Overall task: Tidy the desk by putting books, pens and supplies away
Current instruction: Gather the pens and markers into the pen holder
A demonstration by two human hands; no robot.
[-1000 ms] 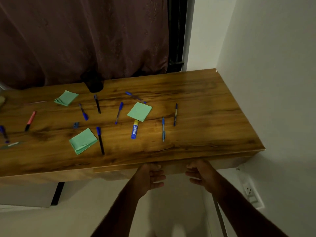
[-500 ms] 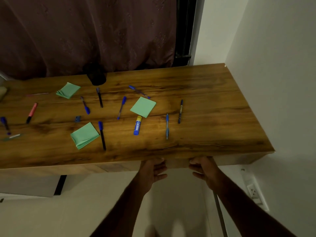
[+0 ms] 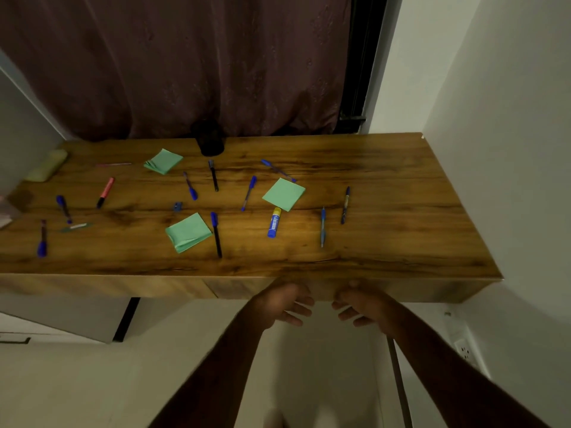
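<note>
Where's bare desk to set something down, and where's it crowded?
Free: the right end of the desk, from the dark pen to the wall; also the front strip beside the blue pen, above both hands. Crowded: the middle, with green note pads, glue stick and scattered pens; the left end less so.

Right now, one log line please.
stage: start | left hand, right hand: empty, at wooden desk front edge | blue pens, green note pads: untouched

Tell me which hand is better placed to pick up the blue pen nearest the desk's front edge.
Right, probably. The right hand sits at the desk edge almost directly below the blue pen; the left hand is farther to its left. Both are empty.
</note>
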